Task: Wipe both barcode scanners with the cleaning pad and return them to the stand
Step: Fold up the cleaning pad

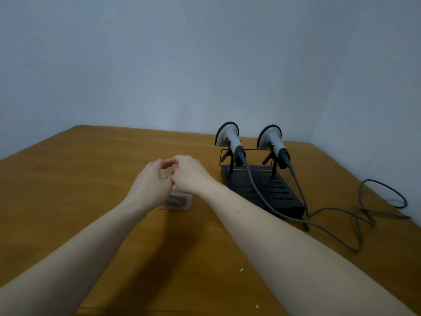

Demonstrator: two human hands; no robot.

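Two grey barcode scanners, the left scanner (pixel 229 139) and the right scanner (pixel 272 142), sit heads up in a black wire stand (pixel 262 188) at the right of the wooden table. My left hand (pixel 151 182) and my right hand (pixel 190 173) meet at centre, fingers curled and fingertips touching each other. Just under them lies a small translucent plastic box (pixel 176 202) with a dark label. Whatever the fingers pinch is hidden, and no cleaning pad shows clearly.
Grey cables (pixel 355 215) run from both scanners over the stand and loop across the table's right side. The table (pixel 68 179) ends near a plain wall behind and to the right. Small pale crumbs (pixel 241 269) lie near the front edge.
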